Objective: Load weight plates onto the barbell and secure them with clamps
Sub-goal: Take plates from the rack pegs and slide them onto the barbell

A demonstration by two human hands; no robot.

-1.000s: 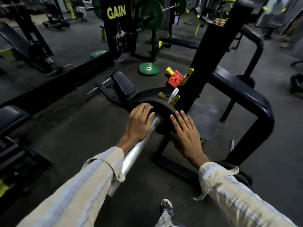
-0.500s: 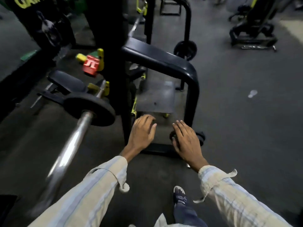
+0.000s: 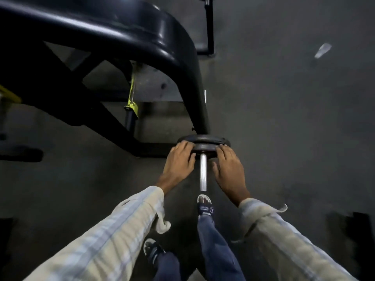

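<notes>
Two small black weight plates (image 3: 204, 138) sit stacked on a short chrome peg (image 3: 203, 171) low at the foot of a black rack. The peg's free end points toward me. My left hand (image 3: 178, 162) grips the left rim of the nearer plate (image 3: 205, 148), fingers curled over its edge. My right hand (image 3: 229, 169) holds the right rim the same way. The barbell and the clamps are out of view.
The rack's thick black curved tube (image 3: 125, 35) arches over the upper left, with a yellow-green bracket (image 3: 132, 102) beneath it. My two feet (image 3: 205, 205) stand on the dark rubber floor just behind the peg. A pale scrap (image 3: 322, 50) lies at the upper right.
My view swung from the loaded barbell down to the rack's foot. Both hands left the plate on the bar, dropped lower and took hold of a small plate on the peg.
</notes>
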